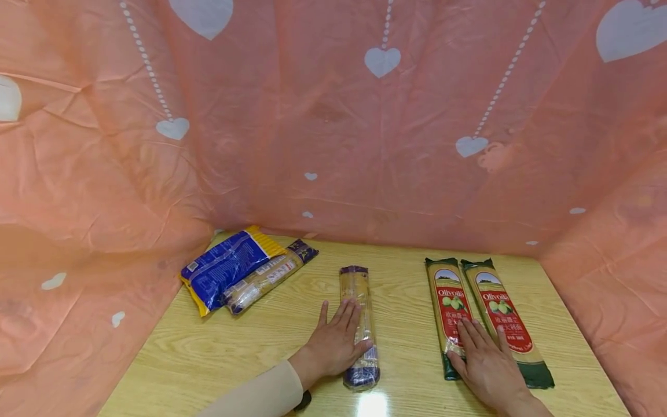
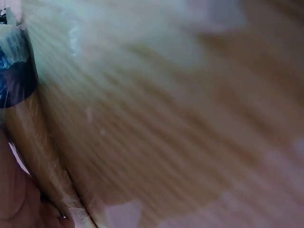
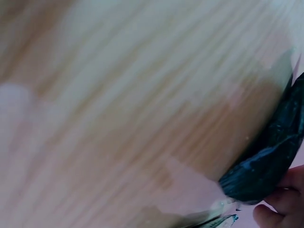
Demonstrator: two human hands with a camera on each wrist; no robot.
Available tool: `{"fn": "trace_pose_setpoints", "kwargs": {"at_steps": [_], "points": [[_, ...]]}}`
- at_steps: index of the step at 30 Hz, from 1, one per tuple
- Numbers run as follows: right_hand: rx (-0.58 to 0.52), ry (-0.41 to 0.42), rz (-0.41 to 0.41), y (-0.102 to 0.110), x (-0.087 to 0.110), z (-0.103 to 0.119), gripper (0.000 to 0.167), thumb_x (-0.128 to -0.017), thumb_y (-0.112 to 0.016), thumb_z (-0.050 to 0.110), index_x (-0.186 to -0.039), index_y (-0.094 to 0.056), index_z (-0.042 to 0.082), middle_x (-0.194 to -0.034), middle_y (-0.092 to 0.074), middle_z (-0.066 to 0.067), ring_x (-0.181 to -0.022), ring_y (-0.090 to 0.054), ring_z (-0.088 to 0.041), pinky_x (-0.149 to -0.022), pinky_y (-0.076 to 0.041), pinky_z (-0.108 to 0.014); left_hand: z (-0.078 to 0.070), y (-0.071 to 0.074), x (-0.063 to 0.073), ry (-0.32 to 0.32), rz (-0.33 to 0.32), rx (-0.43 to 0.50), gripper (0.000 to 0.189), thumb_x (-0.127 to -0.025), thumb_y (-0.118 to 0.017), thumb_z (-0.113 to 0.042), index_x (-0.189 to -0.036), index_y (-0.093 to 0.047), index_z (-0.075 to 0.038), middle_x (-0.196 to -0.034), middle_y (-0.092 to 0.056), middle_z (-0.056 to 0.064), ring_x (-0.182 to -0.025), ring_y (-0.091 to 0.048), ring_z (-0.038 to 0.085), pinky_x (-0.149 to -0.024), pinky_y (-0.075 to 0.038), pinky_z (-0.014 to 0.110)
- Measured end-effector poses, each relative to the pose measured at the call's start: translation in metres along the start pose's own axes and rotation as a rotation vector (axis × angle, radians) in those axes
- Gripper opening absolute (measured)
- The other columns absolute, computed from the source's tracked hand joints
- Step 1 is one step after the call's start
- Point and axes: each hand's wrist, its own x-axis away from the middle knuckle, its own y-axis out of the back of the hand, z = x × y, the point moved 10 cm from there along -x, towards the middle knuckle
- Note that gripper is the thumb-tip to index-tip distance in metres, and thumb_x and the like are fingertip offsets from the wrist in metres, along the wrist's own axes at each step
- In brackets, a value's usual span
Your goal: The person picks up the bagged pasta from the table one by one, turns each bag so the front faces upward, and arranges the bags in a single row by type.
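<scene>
My left hand (image 1: 336, 341) lies with extended fingers across a clear pack of spaghetti with purple ends (image 1: 355, 284), placed upright in the middle of the table. In the left wrist view, that spaghetti pack (image 2: 35, 133) runs down the left side. At the right, two green-ended Olivoilà spaghetti packs with red labels stand side by side, a left pack (image 1: 446, 289) and a right pack (image 1: 501, 310). My right hand (image 1: 490, 365) rests over their lower halves, fingers extended and thumb by the left pack's bottom end. A dark green pack end (image 3: 266, 152) shows in the right wrist view.
At the back left, a blue and yellow bag (image 1: 226, 269) overlaps another purple-ended pasta pack (image 1: 271, 275). Pink cloth (image 1: 323, 116) with white hearts hangs behind and along both sides of the wooden table (image 1: 219, 365). A small black object (image 1: 303, 401) shows beside the left sleeve.
</scene>
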Motion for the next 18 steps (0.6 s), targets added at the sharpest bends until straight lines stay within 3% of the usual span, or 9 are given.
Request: {"fn": "trace_pose_setpoints", "kwargs": {"at_steps": [7, 13, 18], "points": [[0.028, -0.008, -0.032, 0.010, 0.001, 0.009, 0.062, -0.099, -0.070, 0.044, -0.138, -0.065, -0.004, -0.145, -0.062, -0.024, -0.139, -0.053, -0.046, -0.118, -0.023, -0.074, 0.002, 0.001, 0.001, -0.016, 0.016, -0.061, 0.087, -0.108, -0.014, -0.068, -0.170, -0.014, -0.008, -0.177, -0.010, 0.012, -0.164, -0.009, 0.028, -0.128, -0.009, 0.066], [0.048, 0.070, -0.292, 0.034, 0.001, 0.042, 0.036, -0.087, -0.081, 0.035, -0.101, -0.075, 0.002, -0.104, -0.073, -0.016, -0.102, -0.066, -0.042, -0.102, -0.046, -0.068, 0.005, 0.013, 0.000, -0.030, 0.016, -0.148, 0.078, -0.111, -0.023, -0.063, -0.169, -0.024, -0.012, -0.176, -0.020, 0.009, -0.163, -0.021, 0.025, -0.125, -0.021, 0.068], [0.023, 0.177, -0.439, 0.043, 0.001, 0.089, 0.031, -0.083, -0.080, 0.035, -0.089, -0.071, 0.006, -0.089, -0.066, -0.011, -0.087, -0.062, -0.035, -0.084, -0.052, -0.056, 0.005, 0.033, -0.010, -0.058, -0.057, -0.207, 0.056, -0.113, -0.043, -0.049, -0.159, -0.048, -0.017, -0.164, -0.047, 0.003, -0.151, -0.045, 0.022, -0.120, -0.034, 0.065]]}}
